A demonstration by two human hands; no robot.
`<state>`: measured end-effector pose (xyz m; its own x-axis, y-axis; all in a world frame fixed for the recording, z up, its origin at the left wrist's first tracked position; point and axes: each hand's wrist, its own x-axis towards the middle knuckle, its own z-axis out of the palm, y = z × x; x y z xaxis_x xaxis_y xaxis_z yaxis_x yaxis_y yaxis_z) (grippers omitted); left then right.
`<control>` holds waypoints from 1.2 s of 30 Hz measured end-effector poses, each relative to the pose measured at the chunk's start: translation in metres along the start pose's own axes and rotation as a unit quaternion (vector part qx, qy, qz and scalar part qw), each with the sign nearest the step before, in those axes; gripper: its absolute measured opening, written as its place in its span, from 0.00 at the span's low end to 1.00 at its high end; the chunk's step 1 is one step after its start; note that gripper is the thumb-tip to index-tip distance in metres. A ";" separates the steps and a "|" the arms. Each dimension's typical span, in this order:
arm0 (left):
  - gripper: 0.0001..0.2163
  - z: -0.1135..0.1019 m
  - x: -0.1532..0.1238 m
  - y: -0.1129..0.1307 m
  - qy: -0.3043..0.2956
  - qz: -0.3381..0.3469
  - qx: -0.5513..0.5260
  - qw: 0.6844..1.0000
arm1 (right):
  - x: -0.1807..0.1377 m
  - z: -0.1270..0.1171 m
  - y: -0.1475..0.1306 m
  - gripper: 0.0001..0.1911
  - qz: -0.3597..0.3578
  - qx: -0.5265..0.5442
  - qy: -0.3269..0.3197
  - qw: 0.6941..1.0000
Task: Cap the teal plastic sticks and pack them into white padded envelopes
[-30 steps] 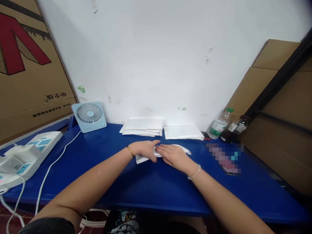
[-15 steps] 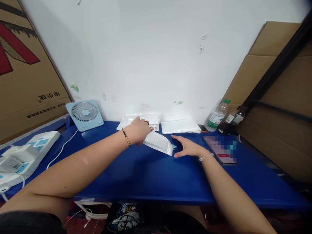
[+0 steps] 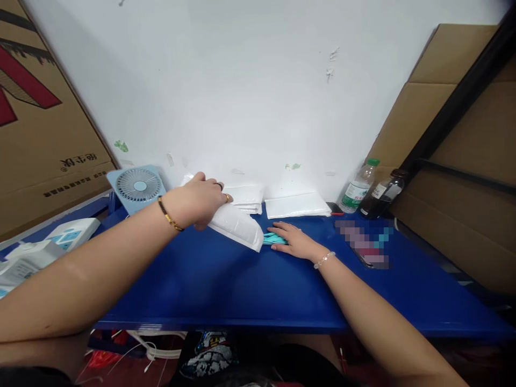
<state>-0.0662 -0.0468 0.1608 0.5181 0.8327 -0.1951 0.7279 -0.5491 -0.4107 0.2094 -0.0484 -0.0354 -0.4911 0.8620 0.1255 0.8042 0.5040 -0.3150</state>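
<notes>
My left hand (image 3: 200,200) is closed over the top of a white padded pouch (image 3: 237,226), which slants down to the right above the table. Just at the pouch's lower right end lies a bundle of thin teal strands (image 3: 274,238); I cannot make out exactly what they are. My right hand (image 3: 296,240) rests over this bundle, with the strands between thumb and fingers. Its palm hides part of them. Behind the pouch, more flat white packages (image 3: 250,196) lie against the wall, and a separate white package (image 3: 297,206) is to their right.
On the blue table (image 3: 242,290), a light blue fan (image 3: 140,186) and a white power strip (image 3: 76,234) stand at the left. At the right are a green-capped bottle (image 3: 358,191), a dark bottle (image 3: 381,199) and a phone (image 3: 366,247). Cardboard (image 3: 52,134) flanks the left side.
My left hand has moved left with the white pouch. More of the teal strands shows beyond its end. My right hand has moved left and come down onto them.
</notes>
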 end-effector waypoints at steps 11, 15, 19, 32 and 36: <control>0.41 0.037 -0.045 -0.102 0.012 -0.111 0.018 0.994 | -0.003 -0.006 -0.005 0.35 0.023 0.023 -0.047 0.998; 0.41 0.058 -0.045 -0.112 -0.002 -0.149 -0.032 0.988 | -0.007 -0.006 -0.018 0.36 0.019 0.052 -0.076 0.996; 0.39 0.093 -0.021 -0.088 -0.023 -0.104 -0.103 0.989 | -0.011 -0.004 -0.042 0.36 0.018 0.073 -0.091 0.993; 0.17 0.139 0.039 0.026 0.065 0.112 -0.352 0.927 | -0.012 -0.024 0.023 0.12 0.054 0.115 0.071 0.989; 0.11 0.135 0.050 0.057 0.050 0.156 -0.377 0.911 | -0.013 -0.021 0.013 0.10 0.044 0.163 0.005 0.986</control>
<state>-0.0592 -0.0272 0.0071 0.7637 0.6379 -0.0993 0.6200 -0.6820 0.3878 0.2337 -0.0523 -0.0214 -0.4194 0.9030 0.0929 0.6925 0.3844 -0.6105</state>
